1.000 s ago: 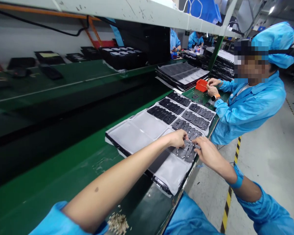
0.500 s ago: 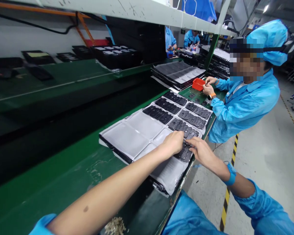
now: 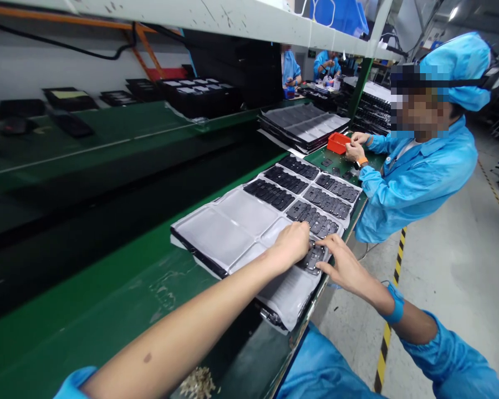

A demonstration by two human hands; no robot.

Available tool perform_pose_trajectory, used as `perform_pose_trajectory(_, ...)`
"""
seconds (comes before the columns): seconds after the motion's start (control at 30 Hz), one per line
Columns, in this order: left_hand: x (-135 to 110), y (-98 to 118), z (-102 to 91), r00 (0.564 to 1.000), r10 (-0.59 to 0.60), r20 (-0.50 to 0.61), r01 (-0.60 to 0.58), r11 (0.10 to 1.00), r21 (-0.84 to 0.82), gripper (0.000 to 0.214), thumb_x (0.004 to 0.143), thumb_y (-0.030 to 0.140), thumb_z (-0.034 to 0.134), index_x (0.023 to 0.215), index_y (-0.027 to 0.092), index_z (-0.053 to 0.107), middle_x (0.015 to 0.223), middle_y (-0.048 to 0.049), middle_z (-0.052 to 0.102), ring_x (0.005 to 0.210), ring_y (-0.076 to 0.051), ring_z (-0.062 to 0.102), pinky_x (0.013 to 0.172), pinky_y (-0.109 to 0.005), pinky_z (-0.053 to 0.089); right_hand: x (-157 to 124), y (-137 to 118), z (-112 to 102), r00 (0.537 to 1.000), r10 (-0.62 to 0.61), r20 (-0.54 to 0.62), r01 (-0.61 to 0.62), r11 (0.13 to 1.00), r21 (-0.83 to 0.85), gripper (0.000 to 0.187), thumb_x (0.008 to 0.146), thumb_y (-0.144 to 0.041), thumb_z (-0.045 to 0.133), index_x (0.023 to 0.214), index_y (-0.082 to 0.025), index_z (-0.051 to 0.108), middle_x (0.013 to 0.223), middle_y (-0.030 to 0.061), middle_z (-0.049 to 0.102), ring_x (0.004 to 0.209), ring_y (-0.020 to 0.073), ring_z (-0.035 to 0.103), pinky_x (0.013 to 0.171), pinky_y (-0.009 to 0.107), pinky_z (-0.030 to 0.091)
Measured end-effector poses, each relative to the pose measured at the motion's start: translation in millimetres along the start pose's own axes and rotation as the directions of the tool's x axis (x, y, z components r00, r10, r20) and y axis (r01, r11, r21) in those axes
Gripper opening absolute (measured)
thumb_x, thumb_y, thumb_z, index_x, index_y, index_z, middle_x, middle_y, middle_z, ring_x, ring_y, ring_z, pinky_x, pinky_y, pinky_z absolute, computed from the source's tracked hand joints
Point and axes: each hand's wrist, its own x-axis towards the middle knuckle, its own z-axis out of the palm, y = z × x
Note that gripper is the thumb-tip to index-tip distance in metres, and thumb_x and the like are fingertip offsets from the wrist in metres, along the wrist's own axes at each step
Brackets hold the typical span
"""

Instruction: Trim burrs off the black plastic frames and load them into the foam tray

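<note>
A shallow tray [image 3: 243, 213] with a whitish lining and several compartments lies on the green bench. Rows of flat black parts [image 3: 314, 217], rounded at the ends with small holes, fill the far compartments. My left hand [image 3: 291, 245] is closed over the near right compartment, its fingers curled down; what they hold, if anything, is hidden. Facing it from the right, my right hand [image 3: 343, 265] has thumb and forefinger apart, the tips at the edges of the black parts [image 3: 313, 259] in that same compartment.
A co-worker in blue [image 3: 424, 160] works at the bench beyond the tray, near a red bin [image 3: 338, 143]. Behind stands a stack of lined trays [image 3: 303, 124]. A shelf beam [image 3: 216, 19] crosses overhead. Small pale pieces [image 3: 197, 382] lie in a heap near my left arm.
My right thumb has moved away from the forefinger, so the hand is wider and more of the black parts shows. My left hand stays almost in place, still curled.
</note>
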Motion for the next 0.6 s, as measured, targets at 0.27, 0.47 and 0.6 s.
perform_pose_trajectory(0.27,-4.2,3.5,-2.1,0.999,0.025,-0.027,-0.024,0.999,0.022,0.028,0.101,0.033,0.069,0.123,0.015,0.068,0.122,-0.0095,0.072,0.107,-0.024,0.072,0.093,-0.045,0.061,-2.5,-9.8,3.6,1.0,0.0,-0.003,0.0,1.0,-0.029,0.042,0.09,-0.006,0.07,0.129,-0.017,0.06,0.119,0.0117,0.056,0.117,0.0297,0.058,0.108,0.048,0.05)
perform_pose_trajectory(0.47,-12.7,-8.9,-4.8,0.999,0.029,-0.043,-0.026,0.999,0.046,0.021,0.103,0.03,0.066,0.116,0.014,0.07,0.114,-0.0078,0.074,0.105,-0.023,0.073,0.094,-0.045,0.06,4.1,-13.7,4.3,0.996,-0.079,-0.042,0.078,0.996,-0.044,0.033,0.094,-0.005,0.066,0.124,-0.018,0.066,0.121,0.0129,0.058,0.116,0.0298,0.057,0.106,0.049,0.05)
perform_pose_trajectory(0.6,-20.6,-14.9,-2.7,1.0,0.021,-0.002,-0.02,0.998,0.063,0.022,0.101,0.031,0.069,0.114,0.014,0.071,0.115,-0.0083,0.074,0.106,-0.024,0.072,0.095,-0.047,0.06,16.6,-15.7,9.3,0.985,-0.17,0.027,0.172,0.981,-0.088,0.027,0.098,-0.006,0.063,0.119,-0.02,0.074,0.122,0.0122,0.064,0.114,0.0284,0.058,0.104,0.047,0.05)
